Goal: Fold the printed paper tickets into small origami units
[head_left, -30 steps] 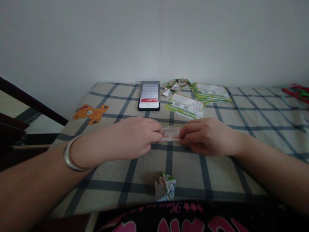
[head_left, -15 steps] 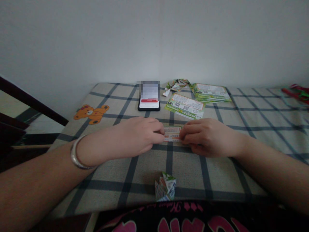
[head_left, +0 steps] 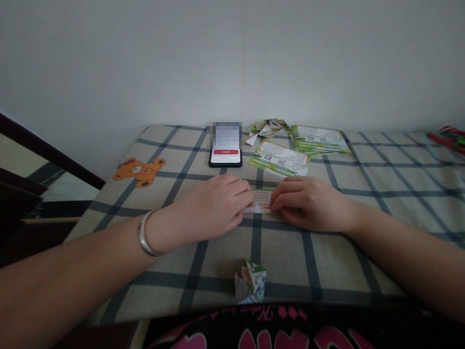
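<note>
A small folded paper strip (head_left: 260,202), printed orange and white, lies on the checked cloth (head_left: 337,252) in the middle of the table. My left hand (head_left: 214,203) presses its left end with the fingers bunched together; a silver bangle (head_left: 146,234) sits on that wrist. My right hand (head_left: 307,201) pinches the strip's right end, fingers closed on it. Both hands rest on the cloth, and they hide most of the strip.
A folded paper shape (head_left: 250,286) stands near the front edge. A phone (head_left: 225,145) lies behind the hands, beside green printed flyers (head_left: 279,159) and a folded paper piece (head_left: 265,128). An orange bear print (head_left: 140,171) is at the left. Red and green items (head_left: 450,138) lie far right.
My left arm has slid forward, so the bangle is farther up the table. Both hands moved closer together over the strip, covering more of it.
</note>
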The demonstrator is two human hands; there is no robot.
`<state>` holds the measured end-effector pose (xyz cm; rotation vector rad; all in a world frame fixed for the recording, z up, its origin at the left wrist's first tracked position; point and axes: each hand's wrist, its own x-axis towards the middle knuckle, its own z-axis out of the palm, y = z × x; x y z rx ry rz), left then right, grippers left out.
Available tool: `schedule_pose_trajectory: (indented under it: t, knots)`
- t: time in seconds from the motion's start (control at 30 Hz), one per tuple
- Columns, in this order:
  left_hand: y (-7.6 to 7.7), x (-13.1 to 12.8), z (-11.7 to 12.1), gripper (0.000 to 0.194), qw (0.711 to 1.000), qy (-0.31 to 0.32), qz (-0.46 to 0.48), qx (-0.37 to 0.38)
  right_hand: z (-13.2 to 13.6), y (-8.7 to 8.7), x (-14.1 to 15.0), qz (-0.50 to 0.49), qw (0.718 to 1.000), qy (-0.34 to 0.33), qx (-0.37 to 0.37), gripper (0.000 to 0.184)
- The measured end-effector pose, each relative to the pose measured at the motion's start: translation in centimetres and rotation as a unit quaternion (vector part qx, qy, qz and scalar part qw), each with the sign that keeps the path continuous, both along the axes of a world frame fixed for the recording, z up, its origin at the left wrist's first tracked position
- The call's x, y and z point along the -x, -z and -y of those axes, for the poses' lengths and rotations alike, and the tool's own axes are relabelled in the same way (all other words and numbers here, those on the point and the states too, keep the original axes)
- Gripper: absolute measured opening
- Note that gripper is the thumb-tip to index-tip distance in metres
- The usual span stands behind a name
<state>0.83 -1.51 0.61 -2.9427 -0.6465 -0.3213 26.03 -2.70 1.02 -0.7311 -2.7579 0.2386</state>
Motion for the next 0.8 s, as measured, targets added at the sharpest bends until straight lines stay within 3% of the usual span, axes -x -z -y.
schedule_pose_trajectory:
  t: [0.4,0.63,0.8]
  knots:
    - [0.8,0.1,-0.1,0.031,0.998,-0.053,0.028,0.000,0.1,0.4,0.4,0.049,0.989,0.063,-0.126,0.024]
    - [0.9,0.2,-0.5,0.029,0.999,-0.043,0.026,-0.008,-0.1,0.8,0.5,0.036,0.988,0.093,-0.122,0.031]
    - [1.0,0.2,-0.5,0.031,0.996,-0.051,0.059,0.030,0.0,1.1,0.6,0.015,0.986,0.117,-0.119,0.048]
